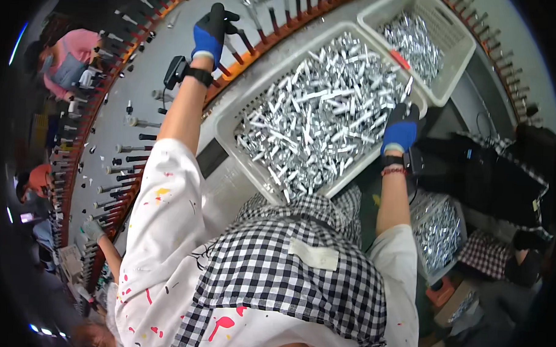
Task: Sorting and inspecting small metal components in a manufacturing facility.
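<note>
Heaping in the grey crate [246, 167] at one o'clock, the silver metal pieces [329, 108] could spill or snag if the right hand [401, 126], curled at two o'clock, drags through them; whether it grips one, I cannot tell, its dark fingertips blurring into shadow. At eleven o'clock, the left hand [213, 35] could knock the dark-handled peg [246, 43] beside it, its half-curled fingers hiding their grip, if any.

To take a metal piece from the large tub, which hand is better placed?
Probably the right hand: it is at the large tub, close to the metal pieces. The left hand is farther away, beside the rods.
</note>
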Demonstrator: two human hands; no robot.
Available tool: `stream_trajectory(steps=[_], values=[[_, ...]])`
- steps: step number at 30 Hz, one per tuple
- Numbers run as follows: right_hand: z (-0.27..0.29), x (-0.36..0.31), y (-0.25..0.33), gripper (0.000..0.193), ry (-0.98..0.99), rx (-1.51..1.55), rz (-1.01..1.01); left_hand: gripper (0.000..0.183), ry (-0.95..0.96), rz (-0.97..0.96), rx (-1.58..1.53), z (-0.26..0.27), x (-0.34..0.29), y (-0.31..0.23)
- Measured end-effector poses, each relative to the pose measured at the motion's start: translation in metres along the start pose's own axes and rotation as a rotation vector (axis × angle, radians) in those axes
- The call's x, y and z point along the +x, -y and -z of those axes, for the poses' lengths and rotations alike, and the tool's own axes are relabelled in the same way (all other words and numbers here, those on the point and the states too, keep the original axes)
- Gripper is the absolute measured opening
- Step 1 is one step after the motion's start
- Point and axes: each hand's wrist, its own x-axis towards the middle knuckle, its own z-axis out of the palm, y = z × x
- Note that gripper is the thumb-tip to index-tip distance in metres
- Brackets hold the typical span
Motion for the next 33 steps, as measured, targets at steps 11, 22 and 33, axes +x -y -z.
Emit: stream_trajectory(steps=[11,22,33], values=[[0.011,0.013,0.009,0.048,0.141,0.126,-0.035,0.046,-0.38,-0.403,0.031,0.025,-0.03,-0.047],[0.057,0.014,0.05,0.042,-0.112,0.219,0.338,0.031,0.632,-0.535,0.39,-0.009,-0.147,-0.095],[0.05,-0.01,0.158,0.026,0.474,-0.075,0.798,0.048,-0.09,-0.019,-0.155,0.031,0.028,-0.011]])
